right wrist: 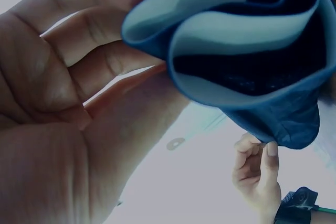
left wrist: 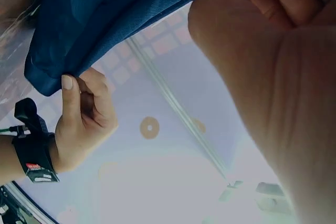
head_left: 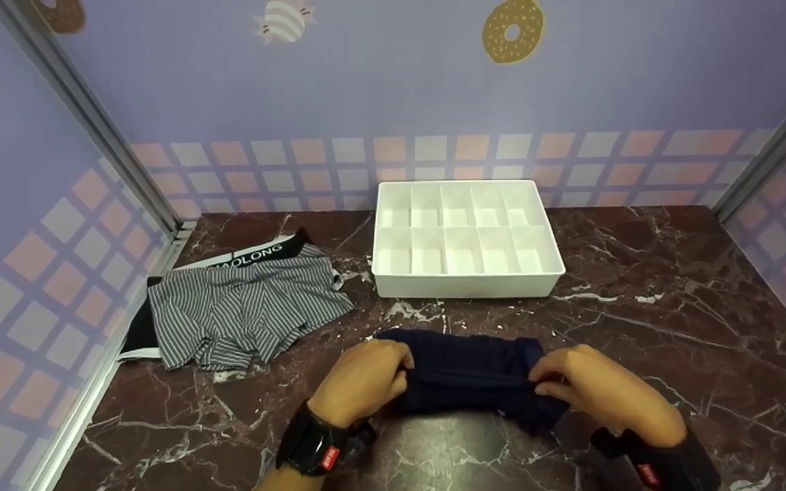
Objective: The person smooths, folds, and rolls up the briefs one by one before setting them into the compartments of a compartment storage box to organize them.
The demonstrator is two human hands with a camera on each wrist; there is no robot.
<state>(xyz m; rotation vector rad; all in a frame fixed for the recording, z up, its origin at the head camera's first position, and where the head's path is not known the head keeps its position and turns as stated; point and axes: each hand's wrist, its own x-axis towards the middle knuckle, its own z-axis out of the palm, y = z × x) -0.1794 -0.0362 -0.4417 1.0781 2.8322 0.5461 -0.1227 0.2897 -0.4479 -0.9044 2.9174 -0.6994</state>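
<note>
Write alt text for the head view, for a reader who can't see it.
A person's left hand and right hand pinch opposite ends of a dark blue cloth over a dark marbled table. Beyond it stands a white tray with ten compartments; striped underwear lies to the left.
</note>
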